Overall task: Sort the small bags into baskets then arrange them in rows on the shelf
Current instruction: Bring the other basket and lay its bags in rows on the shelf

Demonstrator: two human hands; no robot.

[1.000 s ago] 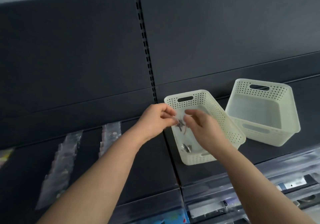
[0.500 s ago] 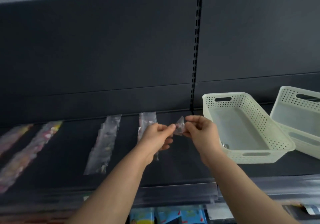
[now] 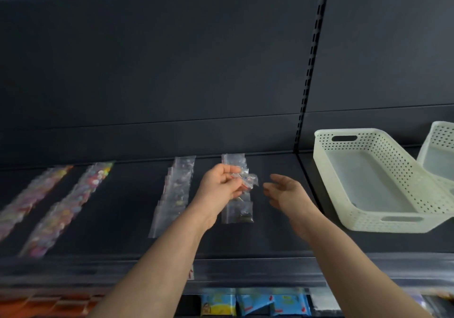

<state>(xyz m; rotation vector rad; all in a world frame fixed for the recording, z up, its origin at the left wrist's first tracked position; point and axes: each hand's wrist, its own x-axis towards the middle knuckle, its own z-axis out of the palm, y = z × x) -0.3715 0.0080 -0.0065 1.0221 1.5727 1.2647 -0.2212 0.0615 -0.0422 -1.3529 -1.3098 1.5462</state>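
Blue packets (image 3: 255, 304) line the bottom edge, blurred orange packs (image 3: 49, 305) left of them, a slotted upright (image 3: 312, 60) above.

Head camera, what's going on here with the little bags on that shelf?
A person is laying small clear bags in rows on a dark shelf. Their left hand pinches one small bag above the rightmost row, while the right hand hangs open beside it, holding nothing. Three more rows lie further left. Two white baskets sit on the shelf at the right.
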